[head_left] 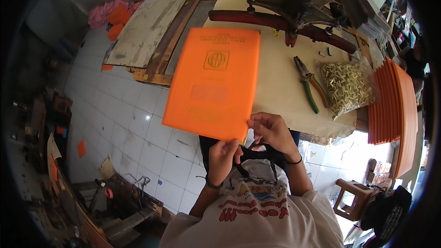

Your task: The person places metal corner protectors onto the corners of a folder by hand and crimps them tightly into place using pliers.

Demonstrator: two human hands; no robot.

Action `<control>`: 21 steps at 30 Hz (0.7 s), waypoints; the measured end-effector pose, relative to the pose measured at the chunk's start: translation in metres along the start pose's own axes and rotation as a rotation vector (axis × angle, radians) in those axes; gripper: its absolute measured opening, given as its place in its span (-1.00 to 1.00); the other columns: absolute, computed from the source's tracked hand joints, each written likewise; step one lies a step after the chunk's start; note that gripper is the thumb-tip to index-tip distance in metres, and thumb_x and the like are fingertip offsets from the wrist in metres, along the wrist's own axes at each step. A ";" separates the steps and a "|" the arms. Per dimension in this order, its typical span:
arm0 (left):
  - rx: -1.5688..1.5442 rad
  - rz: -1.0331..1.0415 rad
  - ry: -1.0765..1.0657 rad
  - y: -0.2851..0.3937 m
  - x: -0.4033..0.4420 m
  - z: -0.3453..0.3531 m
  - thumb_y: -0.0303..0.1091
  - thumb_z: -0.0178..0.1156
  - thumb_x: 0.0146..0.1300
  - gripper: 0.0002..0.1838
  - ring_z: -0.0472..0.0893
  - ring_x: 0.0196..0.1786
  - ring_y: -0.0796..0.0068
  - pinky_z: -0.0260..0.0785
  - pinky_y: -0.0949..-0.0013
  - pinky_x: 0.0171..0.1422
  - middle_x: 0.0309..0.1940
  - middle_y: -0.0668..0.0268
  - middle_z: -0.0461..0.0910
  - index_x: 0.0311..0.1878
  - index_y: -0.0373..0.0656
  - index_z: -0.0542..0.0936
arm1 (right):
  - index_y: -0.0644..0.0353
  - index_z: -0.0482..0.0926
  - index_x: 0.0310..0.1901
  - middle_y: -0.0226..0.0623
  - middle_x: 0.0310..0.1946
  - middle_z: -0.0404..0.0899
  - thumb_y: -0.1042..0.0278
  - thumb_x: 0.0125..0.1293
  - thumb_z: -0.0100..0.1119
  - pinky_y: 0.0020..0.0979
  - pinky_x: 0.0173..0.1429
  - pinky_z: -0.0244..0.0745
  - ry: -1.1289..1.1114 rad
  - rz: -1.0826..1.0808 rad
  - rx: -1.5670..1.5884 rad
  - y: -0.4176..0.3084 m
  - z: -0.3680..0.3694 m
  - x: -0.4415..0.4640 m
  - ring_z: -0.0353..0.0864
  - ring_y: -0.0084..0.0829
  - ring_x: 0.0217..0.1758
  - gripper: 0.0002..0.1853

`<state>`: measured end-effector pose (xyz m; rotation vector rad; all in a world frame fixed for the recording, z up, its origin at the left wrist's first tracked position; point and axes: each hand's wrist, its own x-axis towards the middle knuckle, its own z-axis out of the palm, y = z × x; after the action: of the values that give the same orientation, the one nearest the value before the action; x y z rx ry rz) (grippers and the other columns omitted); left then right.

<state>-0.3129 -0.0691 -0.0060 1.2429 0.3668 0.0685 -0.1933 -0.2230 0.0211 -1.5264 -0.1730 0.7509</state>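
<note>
An orange folder (pixel 209 93) with gold print lies tilted over the front of the paper-covered table, its near edge toward my body. My left hand (pixel 223 160) is closed at the folder's bottom edge, near its lower right corner. At that same corner, on the right side, my right hand (pixel 271 132) pinches the edge with thumb and finger. A small brass-coloured piece shows at the corner between the hands, too small to make out clearly. Pliers (pixel 310 85) with green and orange handles rest to the right, beside a clear bag of small brass-coloured pieces (pixel 347 85).
A red and black metal press (pixel 294 23) stands at the table's back. A stack of orange folders (pixel 390 105) is at the far right. A worn board (pixel 147 30) lies at the left. Below right is a brown stool (pixel 351 200). Tiled floor (pixel 138 119) shows at the left.
</note>
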 end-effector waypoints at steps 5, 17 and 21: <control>0.064 0.022 0.030 0.002 -0.021 -0.027 -0.28 0.07 0.52 -0.75 0.43 -0.56 0.65 0.20 0.57 -0.46 -0.54 0.37 0.50 -0.11 -0.32 0.54 | 0.34 0.62 0.02 -0.36 -0.43 0.66 0.41 0.40 0.20 -0.54 -0.38 0.54 0.018 -0.176 0.032 -0.004 0.000 0.017 0.57 -0.63 -0.49 -0.75; 0.019 0.279 0.657 0.005 -0.024 -0.078 -0.13 -0.05 0.58 -0.67 0.44 -0.15 0.59 0.27 0.43 0.06 -0.26 0.35 0.47 -0.16 -0.23 0.47 | 0.33 0.61 0.02 -0.13 -0.12 0.67 0.42 0.19 0.38 -0.37 -0.13 0.57 0.551 -0.588 -0.689 -0.036 -0.067 0.053 0.64 -0.35 -0.23 -0.64; 0.110 0.342 0.657 -0.003 -0.006 -0.083 -0.08 -0.02 0.57 -0.66 0.46 0.01 0.54 0.27 0.36 0.25 -0.11 0.30 0.47 -0.06 -0.22 0.43 | 0.35 0.60 0.07 -0.10 -0.12 0.67 0.40 0.19 0.39 -0.35 -0.03 0.57 0.453 -0.549 -0.704 -0.032 -0.073 0.059 0.67 -0.29 -0.18 -0.58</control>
<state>-0.3450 0.0041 -0.0294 1.3628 0.7259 0.7705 -0.0971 -0.2480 0.0250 -2.1351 -0.5281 -0.1337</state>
